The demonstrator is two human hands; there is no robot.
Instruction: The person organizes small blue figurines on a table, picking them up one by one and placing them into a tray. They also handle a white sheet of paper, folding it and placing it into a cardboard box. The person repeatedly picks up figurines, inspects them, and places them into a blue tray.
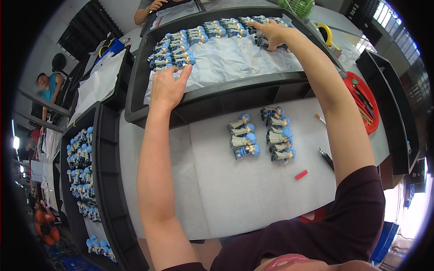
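A black tray (pixel 226 88) lined with crinkled white paper lies ahead of me, with rows of small blue-haired figurines (pixel 174 47) along its far and left sides. My left hand (pixel 168 88) is over the tray's near left part, thumb apart from the fingers, close below the nearest figurines. At the far right of the tray, my right hand (pixel 273 34) reaches over more figurines with its fingers spread; whether it touches them I cannot tell. Two short columns of similar figurines, a left column (pixel 244 135) and a right column (pixel 280 135), lie on the white table surface nearer to me.
Another black tray (pixel 113 180) of figurines stands at the left. To the right are a red bowl (pixel 373 117) with brushes and pens, a knife-like tool (pixel 325 159) and a small red block (pixel 301 175). Yellow tape (pixel 325 34) lies beyond; other people sit farther off.
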